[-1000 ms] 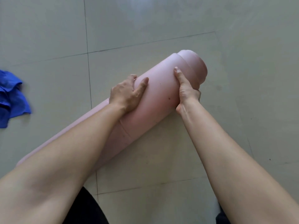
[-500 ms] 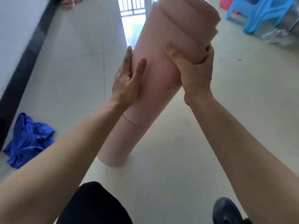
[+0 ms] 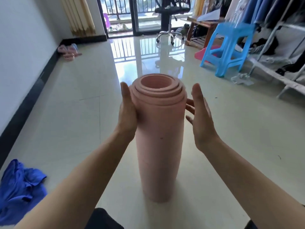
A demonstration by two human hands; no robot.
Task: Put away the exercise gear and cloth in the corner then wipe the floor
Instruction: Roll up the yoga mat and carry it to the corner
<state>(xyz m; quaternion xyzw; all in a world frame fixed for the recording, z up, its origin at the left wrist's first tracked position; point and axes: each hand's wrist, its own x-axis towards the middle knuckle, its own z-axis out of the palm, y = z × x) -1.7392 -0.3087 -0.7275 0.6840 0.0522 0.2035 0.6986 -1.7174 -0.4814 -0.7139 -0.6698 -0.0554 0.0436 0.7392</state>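
Observation:
A rolled pink exercise mat [image 3: 159, 146] stands upright on its end on the pale tiled floor [image 3: 82, 121], its coiled top facing me. My left hand [image 3: 128, 111] lies flat against the roll's upper left side, fingers straight. My right hand [image 3: 200, 118] hovers just off the roll's right side with straight, spread fingers, a small gap between palm and mat. A crumpled blue cloth [image 3: 19, 190] lies on the floor at the lower left, close to the wall's dark skirting.
A blue plastic stool [image 3: 227, 47] and a clothes rack [image 3: 280, 38] stand at the right. An office chair [image 3: 168, 22] is by the balcony door at the back. Pink slippers [image 3: 69, 51] lie by the left wall [image 3: 21, 47].
The mat went from lying on the floor, through a tilt, to standing upright. My right hand has let go of its top; my left still presses its side.

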